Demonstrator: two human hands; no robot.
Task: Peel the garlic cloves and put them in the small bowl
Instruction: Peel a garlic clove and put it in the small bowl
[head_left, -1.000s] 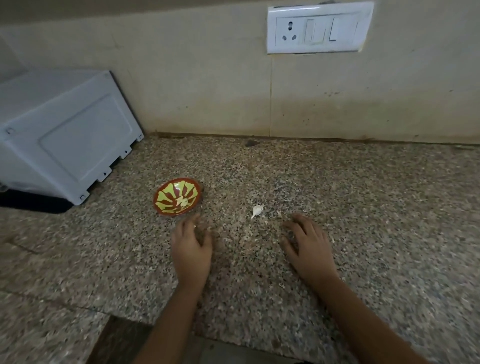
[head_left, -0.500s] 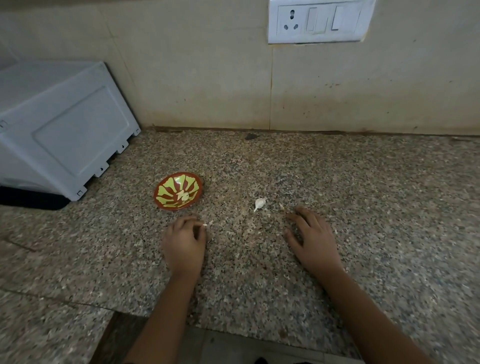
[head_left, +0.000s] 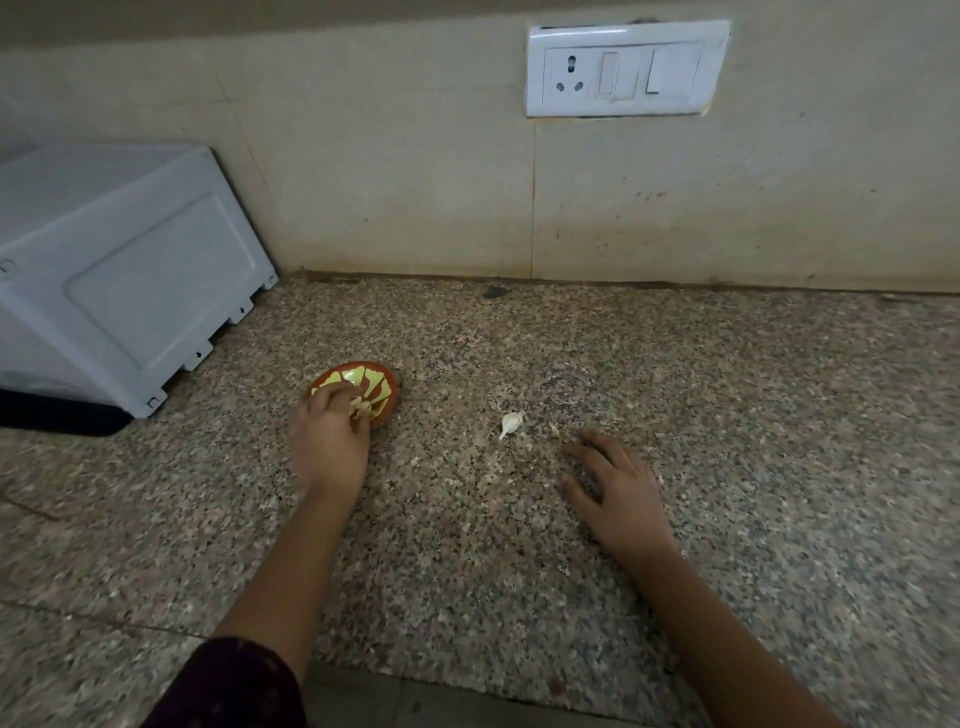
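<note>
- Appliance (head_left: 119, 270) standing at tabletop (head_left: 727, 405) left rear corner, beside wall (head_left: 389, 182).
- Small bowl (head_left: 392, 382) sitting on tabletop, just right of and before appliance.
- Left hand (head_left: 330, 441) hanging over bowl's near rim, fingertips (head_left: 358, 415) dipping inside bowl.
- Garlic clove (head_left: 511, 423) lying mid-tabletop, right of bowl, apart from it.
- Right hand (head_left: 618, 483) resting on tabletop, right of and before clove, not touching it.
- Switch plate (head_left: 626, 70) sitting on wall, above rear edge.
</note>
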